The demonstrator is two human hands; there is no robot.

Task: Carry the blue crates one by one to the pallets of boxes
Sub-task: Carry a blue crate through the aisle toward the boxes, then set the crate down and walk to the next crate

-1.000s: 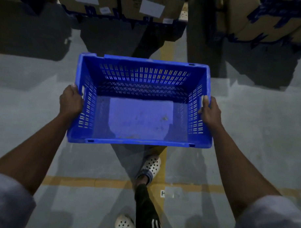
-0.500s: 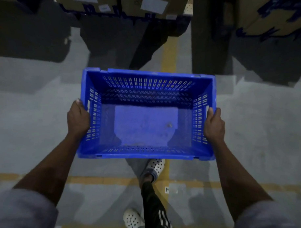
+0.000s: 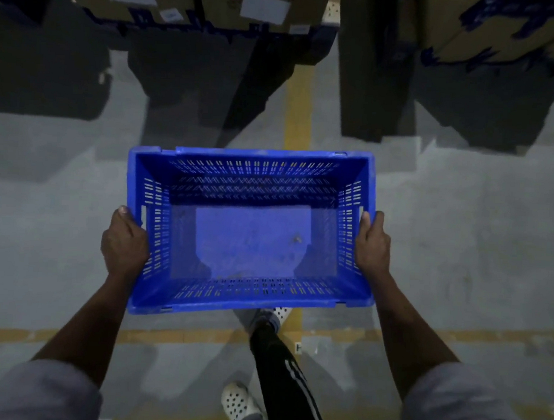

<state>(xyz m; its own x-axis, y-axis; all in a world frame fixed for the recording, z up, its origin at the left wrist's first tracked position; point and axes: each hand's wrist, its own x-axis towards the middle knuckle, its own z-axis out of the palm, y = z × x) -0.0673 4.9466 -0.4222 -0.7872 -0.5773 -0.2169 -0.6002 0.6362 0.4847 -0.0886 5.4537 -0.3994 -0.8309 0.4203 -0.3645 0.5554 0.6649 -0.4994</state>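
Item: blue crate (image 3: pixel 249 240), empty, held level over the floor short of the boxes (image 3: pixel 213 6). Left hand (image 3: pixel 123 243) and right hand (image 3: pixel 373 244) clasped on opposite end walls (balanced for walking); fingers apparently hooked underneath, hidden.

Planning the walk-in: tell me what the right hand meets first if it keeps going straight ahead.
The right hand, gripping the blue slotted plastic crate, points toward the stacked brown cardboard boxes. Only bare grey floor lies between; depth is unclear.
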